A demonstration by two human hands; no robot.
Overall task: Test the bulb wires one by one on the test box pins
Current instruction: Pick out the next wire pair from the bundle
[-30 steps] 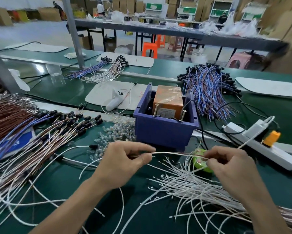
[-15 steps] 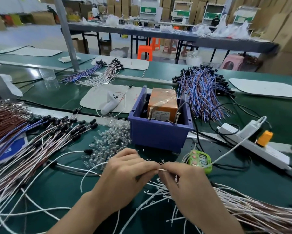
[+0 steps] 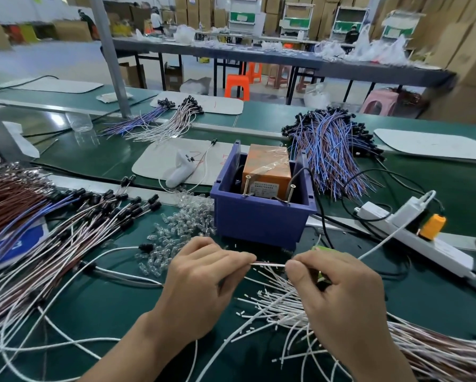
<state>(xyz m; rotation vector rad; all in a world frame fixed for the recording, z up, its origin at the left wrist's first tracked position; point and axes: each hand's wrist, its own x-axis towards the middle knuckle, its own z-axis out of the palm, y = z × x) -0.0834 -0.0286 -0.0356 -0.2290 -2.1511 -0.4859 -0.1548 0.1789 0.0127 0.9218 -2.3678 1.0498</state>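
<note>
I hold one wire (image 3: 267,264) in the lower centre of the frame. My left hand (image 3: 201,282) pinches one end of it between thumb and forefinger, and my right hand (image 3: 338,304) pinches the other, so the fingers of both are closed on it. The wire is level and just in front of the bin (image 3: 258,224), and it is not yet on the pins (image 3: 247,186) of the test box (image 3: 267,169), which stand up at the bin's near edge. I judge this wire is picked but untested.

A loose spread of white wires (image 3: 280,310) lies under my right hand on the tabletop (image 3: 126,307), and a far bigger heap (image 3: 93,216) with black heads fills the left of the frame. I cannot tell which of these are tested, but either way much seems to be left. Clear bulbs (image 3: 181,224) lie scattered left of the bin.

The test box has a white label on its near face, but the print is too small to read. The white mat (image 3: 170,158) behind it has red marks on it (scribbles, as far as I can tell), and I see no brand I can read.
</note>
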